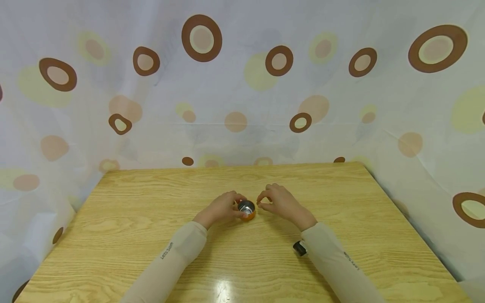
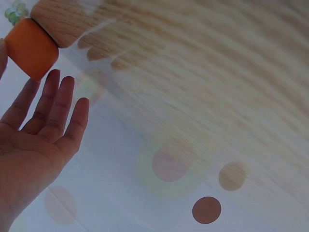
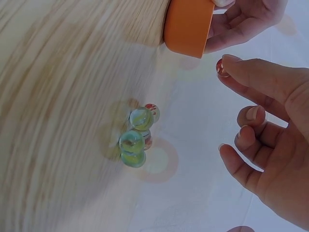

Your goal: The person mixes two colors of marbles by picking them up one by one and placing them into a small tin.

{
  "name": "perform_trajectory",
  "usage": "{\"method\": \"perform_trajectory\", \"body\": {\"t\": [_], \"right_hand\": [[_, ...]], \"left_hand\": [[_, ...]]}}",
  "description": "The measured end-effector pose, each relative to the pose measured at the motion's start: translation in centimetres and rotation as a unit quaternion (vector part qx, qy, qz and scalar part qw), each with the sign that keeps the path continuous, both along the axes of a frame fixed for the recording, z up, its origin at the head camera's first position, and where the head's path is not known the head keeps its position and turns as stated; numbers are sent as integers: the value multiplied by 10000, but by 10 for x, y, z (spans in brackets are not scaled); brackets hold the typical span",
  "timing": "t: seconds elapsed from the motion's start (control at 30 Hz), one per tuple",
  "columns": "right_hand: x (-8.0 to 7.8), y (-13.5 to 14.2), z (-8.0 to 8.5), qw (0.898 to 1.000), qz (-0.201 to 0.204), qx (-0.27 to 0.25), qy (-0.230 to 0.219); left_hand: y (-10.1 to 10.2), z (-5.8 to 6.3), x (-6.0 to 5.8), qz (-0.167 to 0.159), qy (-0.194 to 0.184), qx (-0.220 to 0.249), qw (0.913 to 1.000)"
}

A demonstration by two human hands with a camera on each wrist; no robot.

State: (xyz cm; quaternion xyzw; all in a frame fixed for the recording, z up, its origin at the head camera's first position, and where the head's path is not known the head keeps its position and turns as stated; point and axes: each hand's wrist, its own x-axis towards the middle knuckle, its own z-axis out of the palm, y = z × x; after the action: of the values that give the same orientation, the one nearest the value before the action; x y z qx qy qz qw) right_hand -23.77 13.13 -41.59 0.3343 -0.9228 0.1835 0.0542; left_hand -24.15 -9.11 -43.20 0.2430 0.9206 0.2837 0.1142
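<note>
A small orange bowl (image 1: 249, 217) with a shiny metal inside stands upright mid-table. My left hand (image 1: 222, 207) holds it from the left, thumb and forefinger on opposite sides; in the left wrist view the other fingers (image 2: 62, 107) stretch out loosely. Just right of the bowl, my right hand (image 1: 282, 203) pinches a reddish glass marble (image 3: 222, 68) between thumb and forefinger, its other fingers loosely bent. Several clear glass marbles (image 3: 132, 141), with green, yellow or red swirls, lie clustered on the table in the right wrist view. The head view does not show that cluster.
The light wood table (image 1: 151, 235) reflects the things on it. A white curtain (image 1: 227, 84) with brown and yellow circles hangs behind and at both sides. Below the right sleeve (image 1: 333, 256) sits a small black device (image 1: 300, 248).
</note>
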Motion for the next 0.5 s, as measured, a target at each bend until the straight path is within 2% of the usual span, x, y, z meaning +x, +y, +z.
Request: {"method": "perform_trajectory", "body": {"t": [0.5], "right_hand": [[1,-8,1,10000,93,18,15]], "left_hand": [[-1,-2,-2,-76,13,46,10000]]}}
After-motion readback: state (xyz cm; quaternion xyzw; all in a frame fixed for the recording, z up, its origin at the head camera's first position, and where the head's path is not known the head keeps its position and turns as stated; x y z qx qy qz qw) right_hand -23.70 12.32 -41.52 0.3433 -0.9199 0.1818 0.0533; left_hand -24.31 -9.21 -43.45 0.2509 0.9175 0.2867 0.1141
